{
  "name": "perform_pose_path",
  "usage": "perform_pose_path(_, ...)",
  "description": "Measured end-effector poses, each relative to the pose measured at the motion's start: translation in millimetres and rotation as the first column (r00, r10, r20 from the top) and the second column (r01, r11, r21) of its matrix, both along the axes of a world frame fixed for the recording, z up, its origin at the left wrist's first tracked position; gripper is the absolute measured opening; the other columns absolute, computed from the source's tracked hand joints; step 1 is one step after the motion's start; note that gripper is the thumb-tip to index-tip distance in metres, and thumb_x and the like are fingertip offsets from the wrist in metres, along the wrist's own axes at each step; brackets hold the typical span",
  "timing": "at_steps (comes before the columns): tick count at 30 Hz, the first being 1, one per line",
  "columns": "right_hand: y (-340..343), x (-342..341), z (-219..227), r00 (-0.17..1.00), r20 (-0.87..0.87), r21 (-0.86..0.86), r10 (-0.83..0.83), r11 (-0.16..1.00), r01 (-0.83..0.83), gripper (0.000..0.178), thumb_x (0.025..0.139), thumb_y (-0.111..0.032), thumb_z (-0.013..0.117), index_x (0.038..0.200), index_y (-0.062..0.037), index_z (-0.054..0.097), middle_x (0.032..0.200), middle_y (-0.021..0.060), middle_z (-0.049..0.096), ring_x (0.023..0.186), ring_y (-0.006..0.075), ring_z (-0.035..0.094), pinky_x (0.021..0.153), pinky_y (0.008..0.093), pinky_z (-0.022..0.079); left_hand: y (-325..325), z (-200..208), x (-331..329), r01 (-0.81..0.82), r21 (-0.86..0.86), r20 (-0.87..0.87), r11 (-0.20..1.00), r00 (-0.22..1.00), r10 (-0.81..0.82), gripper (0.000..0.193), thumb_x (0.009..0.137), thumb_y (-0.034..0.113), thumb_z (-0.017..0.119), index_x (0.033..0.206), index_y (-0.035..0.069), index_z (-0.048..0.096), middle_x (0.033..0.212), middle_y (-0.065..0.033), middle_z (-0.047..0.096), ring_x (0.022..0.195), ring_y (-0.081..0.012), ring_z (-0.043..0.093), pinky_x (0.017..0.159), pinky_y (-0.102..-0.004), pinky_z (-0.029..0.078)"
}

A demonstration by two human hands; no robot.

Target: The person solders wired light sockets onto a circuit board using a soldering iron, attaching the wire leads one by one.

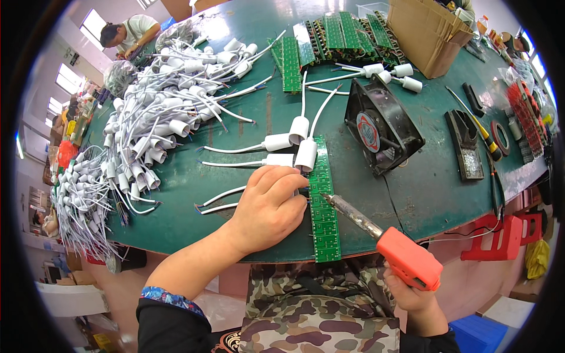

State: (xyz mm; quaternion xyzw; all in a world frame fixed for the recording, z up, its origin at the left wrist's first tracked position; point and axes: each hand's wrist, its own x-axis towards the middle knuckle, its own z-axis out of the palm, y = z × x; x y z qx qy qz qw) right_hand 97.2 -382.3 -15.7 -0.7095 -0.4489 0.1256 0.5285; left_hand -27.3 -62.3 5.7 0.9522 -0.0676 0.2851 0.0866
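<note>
Left grip: the left hand (269,203) has its fingers curled narrow, tips close together at the left edge of the circuit-board strip; what lies between them is hidden, so a firm pinch cannot be confirmed.
Right grip: the right hand (410,292) is closed around the handle of the soldering iron (410,259), which is red.
Iron tip: points to the upper left, over the strip near the left fingertips; contact cannot be told.
Circuit-board strip (326,232): green, lying lengthwise away from the wearer, near end at the table's front edge.
White caps (306,155): four with cables grouped around the strip's far end; two cables run left, two run away. Further white cables (220,207) emerge left of the left hand.
Table (435,156): green, worn top.
Table, left: large heap of white capped cables (188,88).
Table, far side: stacked green boards (344,32) beside a cardboard box (421,35).
Table, right: black fan (391,120), black iron stand (464,144), yellow-handled screwdriver (489,144), tape roll (500,137).
Room: a co-worker (134,35) bent over the far left side; windows (69,78) along the left wall; red stool (491,241) and blue crate (478,333) at lower right.
</note>
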Motion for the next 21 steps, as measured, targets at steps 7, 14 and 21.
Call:
perform_pose_path(7, -0.8, 1.3, 5.5, 1.0, -0.015, 0.037, -0.007, 0.999, 0.008, 0.03, 0.075, -0.009, 0.081, 0.103, -0.0031, 0.072, 0.102, 0.0127, 0.073, 0.081, 0.0299, 0.071, 0.078, 0.0376, 0.058, -1.0, 0.5, 0.1, -0.007, 0.002, -0.006, 1.0, 1.0, 0.007, 0.025, 0.065, 0.004, 0.08, 0.086, 0.006, 0.067, 0.115, -0.0088, 0.063, 0.112, -0.0314, 0.061, 0.094, -0.0471, 0.048)
perform_pose_path(14, -5.7, -0.9, 0.6, 0.999, 0.022, 0.069, -0.037, 0.997, 0.035, 0.039, 0.077, -0.011, 0.08, 0.113, -0.0017, 0.071, 0.103, 0.0109, 0.073, 0.083, 0.0276, 0.072, 0.077, 0.0359, 0.058, -1.7, 2.4, -1.1, -0.02, 0.012, -0.016, 1.0, 1.0, 0.021, 0.022, 0.066, 0.004, 0.08, 0.085, 0.007, 0.068, 0.116, -0.0087, 0.062, 0.113, -0.032, 0.061, 0.095, -0.0476, 0.048)
perform_pose_path(21, -13.0, 2.6, 3.5, 0.987, 0.139, 0.051, -0.081, 0.996, 0.075, 0.035, 0.077, -0.01, 0.08, 0.109, -0.0027, 0.071, 0.101, 0.0099, 0.073, 0.085, 0.0267, 0.071, 0.077, 0.0346, 0.057, 2.7, 9.5, -16.7, -0.024, -0.049, -0.024, 0.998, 0.999, 0.023, 0.042, 0.067, 0.007, 0.084, 0.106, 0.007, 0.067, 0.116, -0.0108, 0.064, 0.111, -0.0341, 0.061, 0.093, -0.048, 0.05)
